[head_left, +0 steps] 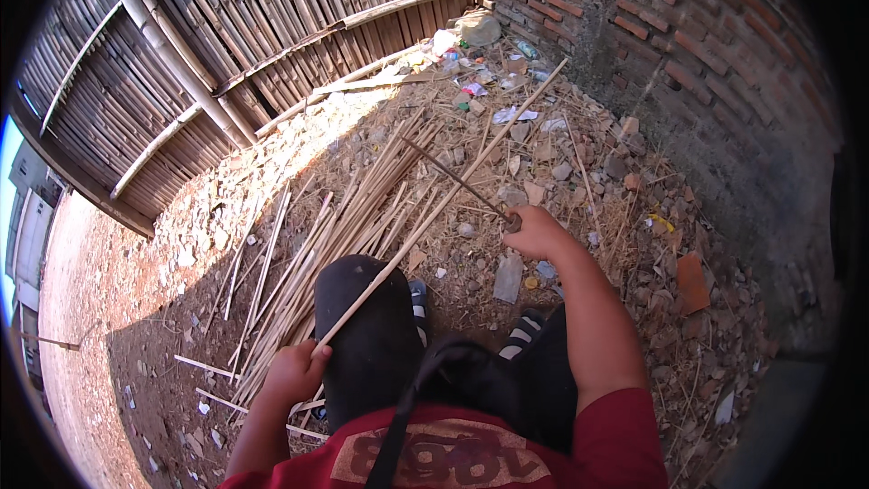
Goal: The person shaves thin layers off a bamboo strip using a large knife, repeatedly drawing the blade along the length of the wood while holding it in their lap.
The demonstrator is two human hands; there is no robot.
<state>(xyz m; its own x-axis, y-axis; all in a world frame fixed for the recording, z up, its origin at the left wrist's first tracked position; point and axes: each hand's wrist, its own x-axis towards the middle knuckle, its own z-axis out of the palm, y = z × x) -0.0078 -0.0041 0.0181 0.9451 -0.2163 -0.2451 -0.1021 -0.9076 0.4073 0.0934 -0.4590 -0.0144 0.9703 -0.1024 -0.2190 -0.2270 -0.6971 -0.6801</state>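
Gripping the near end of a long bamboo stick [434, 208], the left hand [291, 371] is closed round it while the stick slants up across the knee [362, 308] toward the brick wall [706, 63]. The right hand [536, 231] is closed on what looks like a knife handle, its dark blade [453, 179] pointing away. Light, stiff and springy by my judgement, the stick is best held near its end, clear of the splintery edges.

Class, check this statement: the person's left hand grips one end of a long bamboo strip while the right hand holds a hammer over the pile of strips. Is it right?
Not quite. In the head view the right hand holds a long thin blade, not a hammer. The left hand does grip one end of a long bamboo strip, over the pile of strips.
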